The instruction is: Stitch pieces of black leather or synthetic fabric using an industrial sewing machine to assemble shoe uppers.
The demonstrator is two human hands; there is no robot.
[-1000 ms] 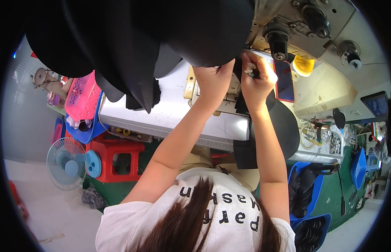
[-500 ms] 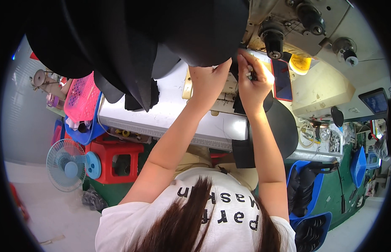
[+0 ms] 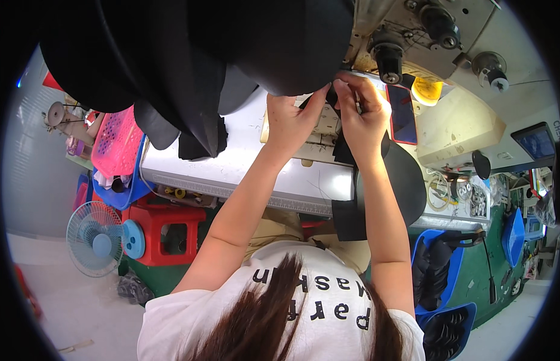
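Note:
Close together over the sewing machine's bed plate (image 3: pixel 325 124) are both my hands, fingertips nearly meeting. My left hand (image 3: pixel 290 123) pinches with thumb and forefinger beside a small dark strip; its other fingertips are partly covered by a large black curved sheet (image 3: pixel 280 42) hanging in front. My right hand (image 3: pixel 365 120) is closed in a pinch, fingers curled around something small and dark that I cannot make out. Black material (image 3: pixel 406 180) lies under and beside my right forearm, draped over the table's front edge. The sewing machine head (image 3: pixel 466 30) stands at the upper right.
A phone with a red edge (image 3: pixel 402 114) and a yellow round container (image 3: pixel 426 90) lie right of my hands. At left are a pink basket (image 3: pixel 117 141), a red stool (image 3: pixel 165 231) and a light-blue fan (image 3: pixel 101 243). Blue bins (image 3: pixel 451 328) with black pieces stand at lower right.
My right hand has shifted slightly left, its fingertips nearer my left hand's. My left hand has moved a little left, and its thumb and forefinger show more plainly.

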